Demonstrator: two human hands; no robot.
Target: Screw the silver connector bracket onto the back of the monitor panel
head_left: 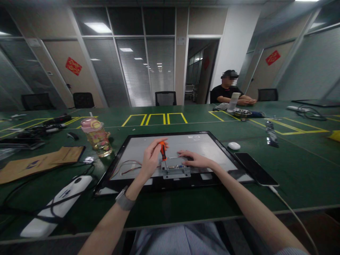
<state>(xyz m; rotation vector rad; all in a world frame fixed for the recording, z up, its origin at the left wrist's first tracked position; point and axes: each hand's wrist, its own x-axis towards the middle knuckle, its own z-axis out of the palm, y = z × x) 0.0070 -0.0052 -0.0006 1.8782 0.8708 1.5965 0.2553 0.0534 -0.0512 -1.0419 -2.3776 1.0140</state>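
Note:
My left hand (152, 156) is closed on a screwdriver (163, 151) with an orange and black handle, its shaft pointing down. The tip meets the left end of a metal bracket (175, 174) that carries connectors and a small board. My right hand (196, 159) lies with its fingers stretched out at the right side of this bracket, holding nothing. Under both hands lies a large flat display panel (140, 144), back side up, grey with a black frame. Thin wires (124, 164) run across it left of the bracket.
Left of the panel stand a drink bottle (97, 138), a paper bag (39, 163) and a white power strip (58, 205) with black cables. To the right lie a phone (256, 169) on a cable and a white mouse (234, 145). Across the table sits another person (225, 92).

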